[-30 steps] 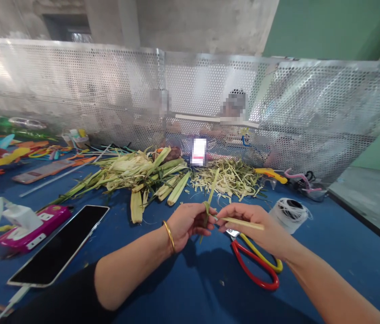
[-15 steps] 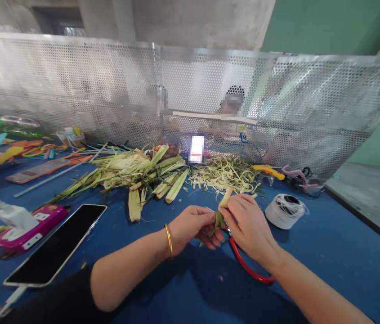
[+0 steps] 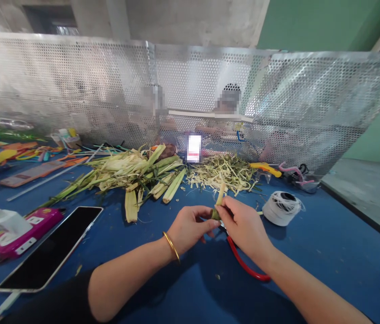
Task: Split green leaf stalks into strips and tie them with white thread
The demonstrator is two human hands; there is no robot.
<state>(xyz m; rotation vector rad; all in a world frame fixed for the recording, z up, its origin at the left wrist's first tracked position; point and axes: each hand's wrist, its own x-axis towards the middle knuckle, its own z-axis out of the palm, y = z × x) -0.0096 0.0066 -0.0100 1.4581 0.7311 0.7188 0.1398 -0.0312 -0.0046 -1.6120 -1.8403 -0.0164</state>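
Note:
Between my two hands is a folded strip of green plant leaf (image 3: 215,214), with a paler end sticking up. My left hand (image 3: 194,225), below a gold bangle (image 3: 171,246), pinches the green folded part between thumb and fingers. My right hand (image 3: 245,220) is closed on the same strip near its upright end. Under the right hand lie scissors (image 3: 245,263); one red handle shows and the rest is mostly hidden. A pile of shredded leaf strips (image 3: 226,173) lies beyond the hands, and a heap of long leaves and stalks (image 3: 125,168) sits to its left.
A spool of white string (image 3: 279,213) stands to the right. On the left lie a phone (image 3: 51,249) with a cable and a magenta power strip (image 3: 24,234) with a white plug. A perforated metal screen (image 3: 203,76) runs behind, with people beyond it.
My right hand has moved from beside the left hand to above the strip, covering part of the scissors. The strip is now gathered into a tighter fold between my fingers.

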